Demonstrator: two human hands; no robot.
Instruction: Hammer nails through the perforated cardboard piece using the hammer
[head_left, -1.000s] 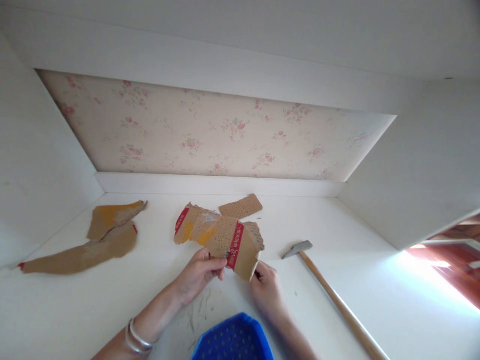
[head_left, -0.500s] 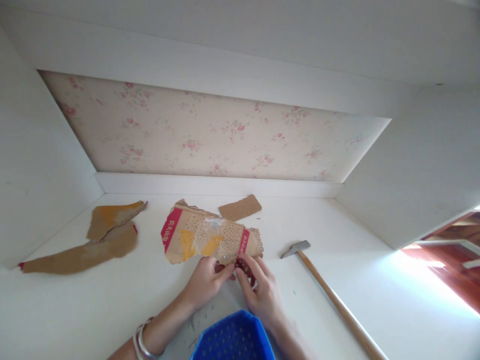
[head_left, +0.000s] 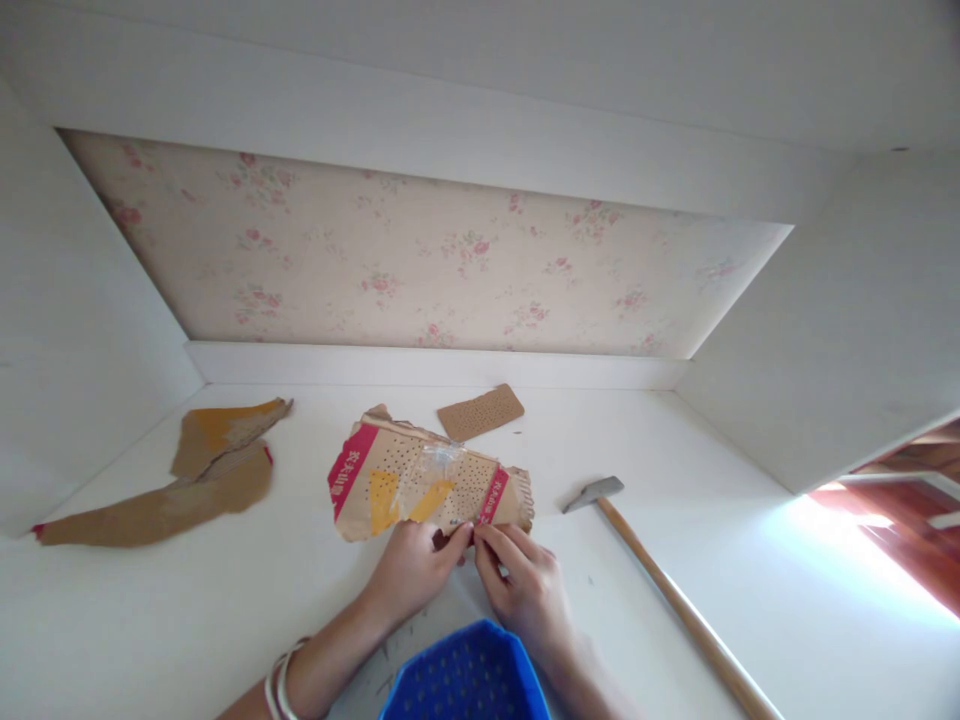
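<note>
A torn piece of brown cardboard with red printed bands, yellow and clear tape and many small holes lies in front of me. My left hand is closed at its near edge, thumb and fingers pinched together on the cardboard. Close beside it, my right hand pinches the same edge near the right red band. The fingertips of both hands almost meet. Whether something small is held between them is too small to make out. A blue perforated basket stands just below my hands.
To the right lies a hammer with a long wooden handle. A smaller perforated cardboard piece rests behind the large one. Torn cardboard scraps lie at the left. White panels enclose the surface on the left, right and back.
The cardboard's near edge has been lowered and its face has turned slightly. My right fingers have drawn together at the edge, and the dark red fold between the hands is now mostly hidden.
</note>
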